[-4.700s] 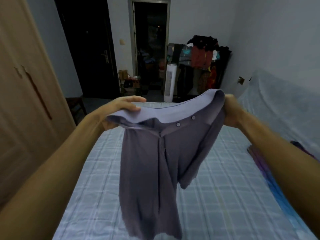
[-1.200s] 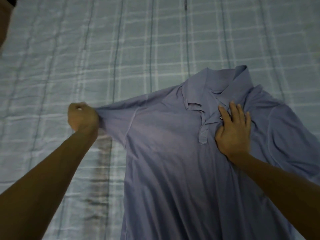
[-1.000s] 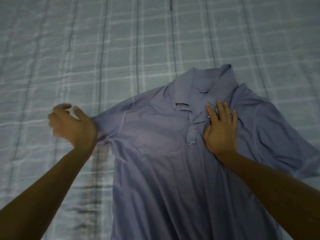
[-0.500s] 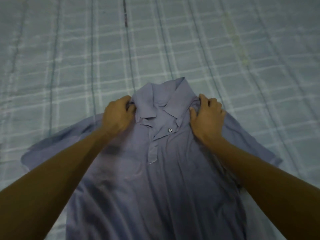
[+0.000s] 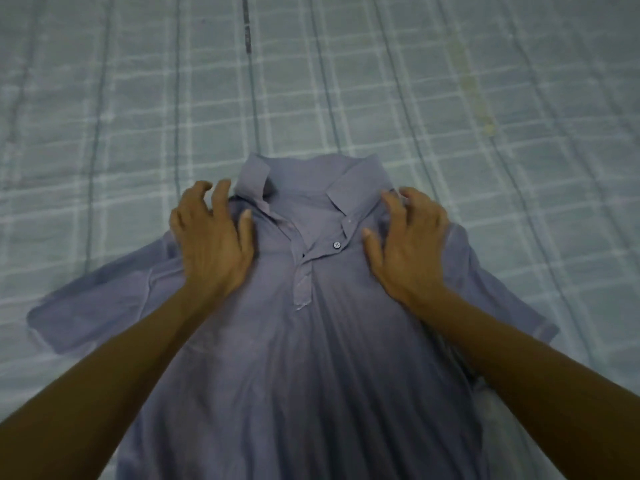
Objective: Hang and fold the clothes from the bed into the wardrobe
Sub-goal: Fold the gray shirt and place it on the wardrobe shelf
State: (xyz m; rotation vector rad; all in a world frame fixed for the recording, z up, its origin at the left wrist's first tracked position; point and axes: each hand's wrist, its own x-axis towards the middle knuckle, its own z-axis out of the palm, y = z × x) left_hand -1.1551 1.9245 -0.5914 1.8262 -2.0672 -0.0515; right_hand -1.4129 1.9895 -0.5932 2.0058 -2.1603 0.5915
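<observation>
Two spread hands, our L hand (image 5: 213, 240) & R hand (image 5: 408, 247), rest on the shoulders of the polo shirt (image 5: 311, 368), pinching nothing; it lies face-up on the bed (image 5: 450, 98). Risk: palms sliding could drag thin fabric, rucking the collar (image 5: 349, 181) & skewing our fold.

The person shows as two bare, slender forearms, the left forearm (image 5: 114, 368) and the right forearm (image 5: 519, 368), unclothed to the edge of view, each ending in a bare grip, the left grip (image 5: 211, 244) and the right grip (image 5: 408, 247), with short-trimmed thumbnails.
</observation>
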